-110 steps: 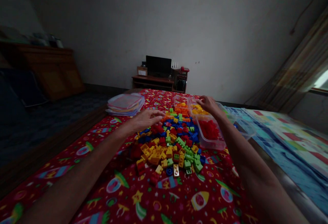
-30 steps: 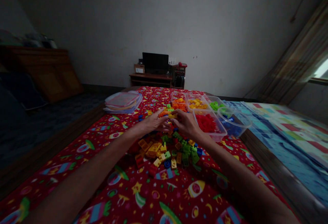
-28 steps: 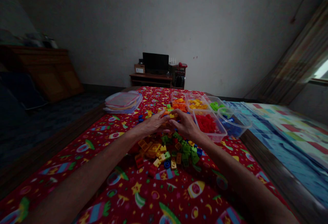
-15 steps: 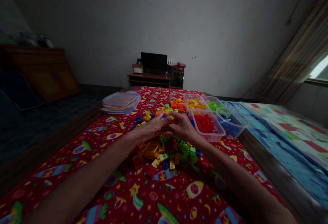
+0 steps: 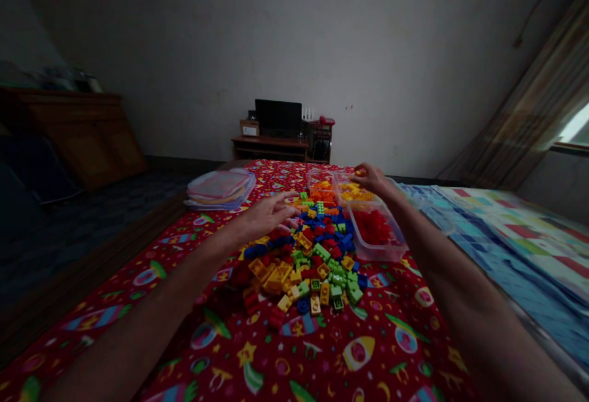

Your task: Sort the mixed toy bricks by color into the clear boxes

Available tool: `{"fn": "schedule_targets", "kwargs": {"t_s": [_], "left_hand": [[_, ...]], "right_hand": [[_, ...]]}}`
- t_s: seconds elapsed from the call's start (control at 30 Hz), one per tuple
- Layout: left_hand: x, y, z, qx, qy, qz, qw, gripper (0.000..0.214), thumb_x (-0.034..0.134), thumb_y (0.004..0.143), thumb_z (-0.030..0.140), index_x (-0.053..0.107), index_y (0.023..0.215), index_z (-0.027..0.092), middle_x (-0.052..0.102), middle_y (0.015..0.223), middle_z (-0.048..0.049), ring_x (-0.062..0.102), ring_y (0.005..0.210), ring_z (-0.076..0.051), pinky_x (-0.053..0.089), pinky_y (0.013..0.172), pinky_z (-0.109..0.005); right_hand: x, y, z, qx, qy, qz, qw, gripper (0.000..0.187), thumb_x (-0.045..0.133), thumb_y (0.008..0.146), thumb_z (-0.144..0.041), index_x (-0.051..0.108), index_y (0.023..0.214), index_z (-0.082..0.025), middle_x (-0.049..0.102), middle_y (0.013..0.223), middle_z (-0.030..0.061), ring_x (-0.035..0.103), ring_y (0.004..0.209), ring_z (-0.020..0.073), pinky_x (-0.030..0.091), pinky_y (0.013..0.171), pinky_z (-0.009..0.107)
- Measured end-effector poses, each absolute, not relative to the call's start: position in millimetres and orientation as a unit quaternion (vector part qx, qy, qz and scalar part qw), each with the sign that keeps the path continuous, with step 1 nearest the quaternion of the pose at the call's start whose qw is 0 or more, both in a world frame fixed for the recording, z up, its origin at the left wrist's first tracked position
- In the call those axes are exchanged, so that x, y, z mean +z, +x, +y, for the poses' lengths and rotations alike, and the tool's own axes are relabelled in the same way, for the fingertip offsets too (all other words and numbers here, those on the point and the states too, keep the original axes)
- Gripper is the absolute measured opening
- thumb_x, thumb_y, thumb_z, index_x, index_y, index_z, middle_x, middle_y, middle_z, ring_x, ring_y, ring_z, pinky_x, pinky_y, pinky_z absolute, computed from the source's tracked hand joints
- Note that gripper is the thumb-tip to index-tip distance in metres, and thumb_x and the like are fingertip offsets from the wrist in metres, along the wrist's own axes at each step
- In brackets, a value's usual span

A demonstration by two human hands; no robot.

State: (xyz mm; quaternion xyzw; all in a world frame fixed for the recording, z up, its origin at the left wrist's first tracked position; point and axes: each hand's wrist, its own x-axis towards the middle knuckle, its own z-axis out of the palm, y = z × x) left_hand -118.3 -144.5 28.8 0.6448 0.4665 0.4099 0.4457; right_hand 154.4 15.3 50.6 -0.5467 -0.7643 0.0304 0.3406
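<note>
At the centre left of the frame, the left hand [image 5: 267, 215] reached over the edge of a mixed pile of blocks [image 5: 301, 259], its fingers spread and loose with nothing seen in them; whether it touched the pile could not be told. That pile, in red, yellow, green, blue and orange, filled the middle of the frame, so a good share looked to be left outside the boxes. Right of centre, part was already grouped by colour: orange blocks [image 5: 323, 194] in one clear box, yellow blocks [image 5: 352, 192] in the next, and red blocks [image 5: 375, 227] in a nearer box [image 5: 380, 253]. Above the yellow ones, the right hand [image 5: 372, 180] pinched what looked like a small yellow block [image 5: 358, 172] between its fingertips.

Around this, a stack of lids [image 5: 218, 188] sat at the left of the patterned red cloth [image 5: 322, 353], apart from the pile. A dark monitor [image 5: 278, 118] stood at upper centre. The right forearm [image 5: 437, 267] crossed the right side, largely hiding a clear container [image 5: 442, 224] and its contents. Farther right spread a blue cover [image 5: 488, 255].
</note>
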Motion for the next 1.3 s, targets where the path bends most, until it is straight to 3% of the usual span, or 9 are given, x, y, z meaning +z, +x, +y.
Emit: {"fn": "schedule_targets", "kwargs": {"t_s": [0.17, 0.33, 0.53, 0.6, 0.67, 0.8, 0.97, 1.07, 1.3], "left_hand": [[30, -115, -149, 0.337, 0.721, 0.482, 0.366, 0.051, 0.057, 0.082, 0.045, 0.057, 0.125, 0.018, 0.071, 0.102, -0.0097, 0.068, 0.079, -0.022, 0.054, 0.065, -0.03], [31, -107, -153, 0.282, 0.806, 0.476, 0.211, 0.036, 0.05, 0.087, 0.038, 0.065, 0.116, 0.022, 0.07, 0.11, -0.006, 0.065, 0.096, -0.024, 0.051, 0.083, -0.033], [0, -119, -197, 0.162, 0.911, 0.372, 0.068, 0.043, 0.052, 0.089, 0.039, 0.054, 0.13, 0.028, 0.053, 0.137, -0.0073, 0.043, 0.129, -0.028, 0.03, 0.109, -0.046], [-15, -129, -219, 0.133, 0.929, 0.345, 0.031, 0.057, 0.059, 0.084, 0.044, 0.043, 0.138, 0.035, 0.04, 0.148, -0.0052, 0.028, 0.138, -0.033, 0.021, 0.111, -0.056], [-31, -138, -233, 0.1, 0.93, 0.353, 0.006, 0.063, 0.063, 0.082, 0.044, 0.038, 0.14, 0.041, 0.033, 0.152, -0.0034, 0.02, 0.14, -0.036, 0.022, 0.109, -0.06], [-52, -151, -229, 0.103, 0.928, 0.357, -0.033, 0.06, 0.063, 0.081, 0.046, 0.042, 0.136, 0.042, 0.033, 0.151, -0.0054, 0.026, 0.137, -0.037, 0.025, 0.106, -0.062], [-55, -145, -199, 0.147, 0.927, 0.338, -0.065, 0.04, 0.056, 0.088, 0.029, 0.053, 0.128, 0.031, 0.046, 0.141, -0.0085, 0.041, 0.126, -0.027, 0.037, 0.104, -0.046], [-51, -133, -183, 0.191, 0.914, 0.352, -0.068, 0.03, 0.054, 0.088, 0.026, 0.059, 0.118, 0.025, 0.049, 0.138, -0.0109, 0.047, 0.121, -0.026, 0.041, 0.101, -0.043], [-27, -112, -144, 0.312, 0.836, 0.442, 0.094, 0.027, 0.055, 0.086, 0.035, 0.066, 0.109, 0.023, 0.066, 0.111, -0.0064, 0.06, 0.105, -0.022, 0.045, 0.095, -0.033]], "right_hand": [[48, 154, 8, -0.021, -0.549, -0.771, 0.323, 0.031, 0.058, 0.081, -0.028, 0.066, 0.107, -0.013, 0.069, 0.099, 0.0154, 0.063, 0.094, 0.024, 0.046, 0.083, 0.034], [36, 136, -42, 0.037, -0.48, -0.805, 0.346, 0.027, 0.047, 0.086, -0.024, 0.069, 0.098, -0.014, 0.07, 0.079, 0.0089, 0.063, 0.07, 0.0165, 0.045, 0.067, 0.027], [18, 102, -113, 0.054, -0.373, -0.904, 0.203, 0.012, 0.055, 0.082, -0.016, 0.067, 0.082, -0.016, 0.063, 0.066, 0.0031, 0.047, 0.053, 0.0091, 0.027, 0.052, 0.022], [11, 91, -126, 0.043, -0.335, -0.927, 0.166, 0.008, 0.057, 0.082, -0.016, 0.065, 0.08, -0.017, 0.061, 0.066, 0.0021, 0.044, 0.054, 0.0085, 0.024, 0.052, 0.023], [5, 81, -132, 0.038, -0.299, -0.94, 0.159, 0.01, 0.054, 0.085, -0.017, 0.063, 0.083, -0.017, 0.061, 0.071, 0.0033, 0.045, 0.058, 0.0089, 0.024, 0.053, 0.023], [-6, 69, -131, 0.013, -0.278, -0.95, 0.139, 0.014, 0.049, 0.085, -0.013, 0.063, 0.086, -0.015, 0.062, 0.077, 0.0056, 0.044, 0.06, 0.01, 0.023, 0.053, 0.024], [-8, 74, -127, 0.031, -0.302, -0.944, 0.131, 0.016, 0.05, 0.079, -0.008, 0.064, 0.081, -0.016, 0.057, 0.066, 0.002, 0.039, 0.054, 0.0098, 0.02, 0.05, 0.025], [-3, 81, -123, 0.063, -0.31, -0.935, 0.162, 0.018, 0.048, 0.079, -0.007, 0.064, 0.08, -0.015, 0.056, 0.064, 0.0015, 0.038, 0.053, 0.009, 0.022, 0.051, 0.023], [0, 97, -101, 0.09, -0.297, -0.918, 0.246, 0.023, 0.049, 0.065, 0.0, 0.064, 0.076, -0.015, 0.051, 0.06, -0.0015, 0.038, 0.055, 0.0085, 0.024, 0.053, 0.022]]}}
